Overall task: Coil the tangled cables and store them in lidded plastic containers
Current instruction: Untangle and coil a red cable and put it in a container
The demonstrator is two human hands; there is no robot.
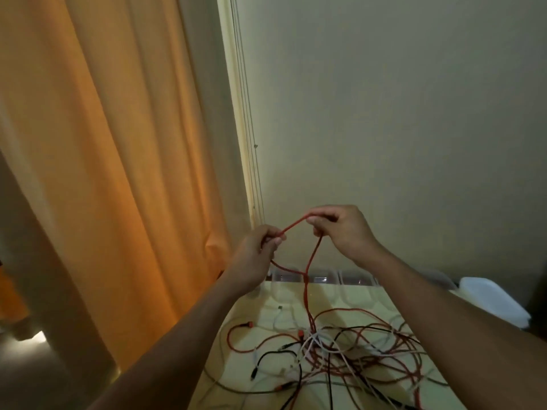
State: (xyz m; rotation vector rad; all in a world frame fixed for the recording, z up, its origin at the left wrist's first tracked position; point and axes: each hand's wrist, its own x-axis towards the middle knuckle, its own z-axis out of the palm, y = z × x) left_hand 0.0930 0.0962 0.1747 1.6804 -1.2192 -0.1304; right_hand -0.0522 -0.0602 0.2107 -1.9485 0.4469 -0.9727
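Note:
A red cable (307, 270) is lifted above the table, stretched in a short span between both hands. My left hand (260, 250) pinches one part of it, and my right hand (340, 229) pinches it a little higher and to the right. From the hands two red strands hang down into a tangle of red, white and black cables (334, 350) spread over the pale yellow table (236, 365). Clear plastic containers (349, 279) stand in a row at the table's far edge, against the wall.
An orange curtain (103, 173) hangs at the left, close to the table's left edge. A white lidded box (491, 297) sits at the far right. The beige wall (384, 113) rises straight behind the table.

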